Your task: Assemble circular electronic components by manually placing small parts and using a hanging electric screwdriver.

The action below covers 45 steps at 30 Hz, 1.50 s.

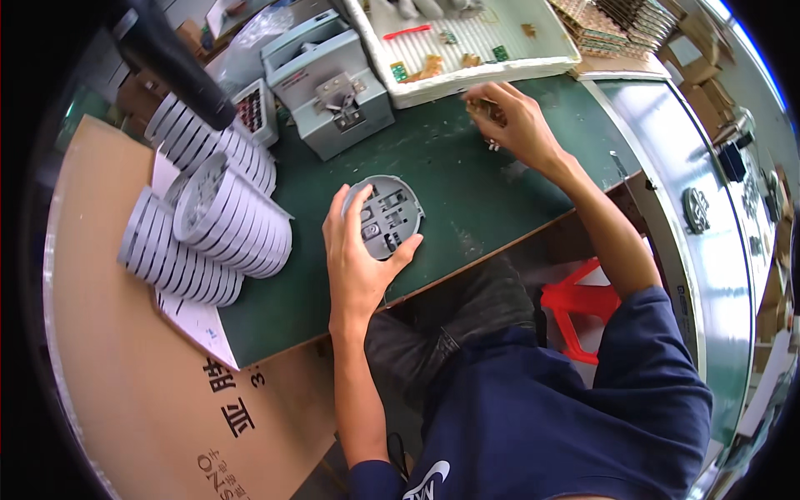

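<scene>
On the green work table (454,196) lies a grey round plastic housing (390,212), with cutouts and small fittings on its face. Around its left and near rim curls my left hand (357,262), thumb at the near right edge and fingertips at the upper left. To the far right, my right hand (518,125) is raised near the front wall of the white foam tray (492,77). Its fingers are closed around small brownish-gold pieces, partly hidden and blurred, so their kind does not show.
Stacks of grey round housings (242,229) stand at the left beside a cardboard sheet (100,250). A grey metal box-shaped device (333,96) sits at the back, next to a small tray of dark parts (254,112). A dark cylindrical tool (171,58) hangs at upper left.
</scene>
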Each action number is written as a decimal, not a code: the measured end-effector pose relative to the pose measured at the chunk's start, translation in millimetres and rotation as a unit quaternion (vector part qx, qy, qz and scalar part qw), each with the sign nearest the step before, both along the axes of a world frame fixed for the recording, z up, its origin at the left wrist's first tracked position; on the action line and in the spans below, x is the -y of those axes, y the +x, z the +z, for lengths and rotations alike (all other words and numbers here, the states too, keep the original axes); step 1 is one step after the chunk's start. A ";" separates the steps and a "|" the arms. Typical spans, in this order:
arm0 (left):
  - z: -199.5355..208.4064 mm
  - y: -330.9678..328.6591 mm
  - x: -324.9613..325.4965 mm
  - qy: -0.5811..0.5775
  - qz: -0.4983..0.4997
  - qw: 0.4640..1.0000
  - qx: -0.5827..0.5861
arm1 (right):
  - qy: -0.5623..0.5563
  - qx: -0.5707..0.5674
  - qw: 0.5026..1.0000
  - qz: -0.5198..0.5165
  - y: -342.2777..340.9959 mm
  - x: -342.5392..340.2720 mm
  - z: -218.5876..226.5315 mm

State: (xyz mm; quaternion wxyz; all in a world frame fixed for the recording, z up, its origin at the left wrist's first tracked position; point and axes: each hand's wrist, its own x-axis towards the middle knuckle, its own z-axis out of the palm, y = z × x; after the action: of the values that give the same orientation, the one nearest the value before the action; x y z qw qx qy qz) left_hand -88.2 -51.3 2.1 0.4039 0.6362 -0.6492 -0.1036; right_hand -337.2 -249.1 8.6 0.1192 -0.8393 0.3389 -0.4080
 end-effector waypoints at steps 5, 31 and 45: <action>1.3 9.4 -1.2 0.019 -0.005 0.999 0.043 | -0.019 -0.078 0.996 -0.029 -6.4 -7.4 -2.9; 2.0 9.4 -29.9 0.051 -0.211 0.640 -0.737 | -0.078 -0.097 0.992 0.023 8.6 -41.6 -4.1; -2.0 18.2 -25.5 0.039 -0.232 0.547 -0.804 | 0.220 0.169 0.960 0.020 16.1 -42.7 4.2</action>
State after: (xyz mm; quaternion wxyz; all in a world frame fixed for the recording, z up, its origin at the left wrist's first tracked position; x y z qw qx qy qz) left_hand -70.0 -25.9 0.0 0.6935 0.1297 -0.1739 -0.6870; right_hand -321.1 -206.4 12.8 0.3647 -0.7178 0.3786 -0.4566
